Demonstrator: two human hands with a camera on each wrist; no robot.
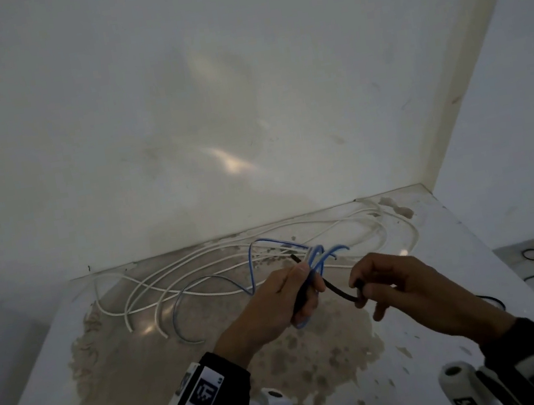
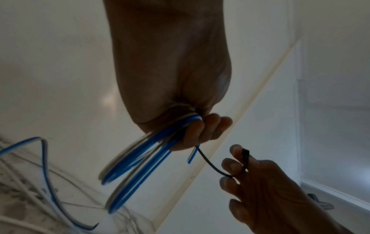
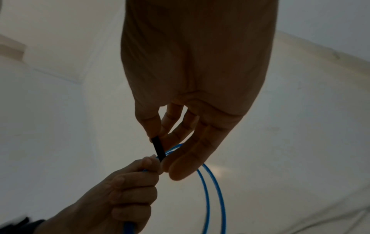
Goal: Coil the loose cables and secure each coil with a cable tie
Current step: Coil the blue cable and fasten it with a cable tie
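Blue cable loops (image 2: pixel 140 159), thin black tie (image 1: pixel 339 292)

The left hand (image 1: pixel 281 299) is closed around a bunch of blue cable (image 1: pixel 315 257) loops, held above the counter (image 1: pixel 455 243). A black cable tie (image 1: pixel 339 292) runs from that fist across to the right hand (image 1: pixel 399 286), whose fingers (image 1: pixel 357 284) pinch its far end. One loose length of the blue cable trails down to the left onto the counter. White cables (image 1: pixel 198 264) lie spread in loose curves behind the hands, near the wall (image 1: pixel 209 106). The counter's surface is worn and patchy. Both wrists wear black bands (image 1: pixel 208 401) with printed square markers.
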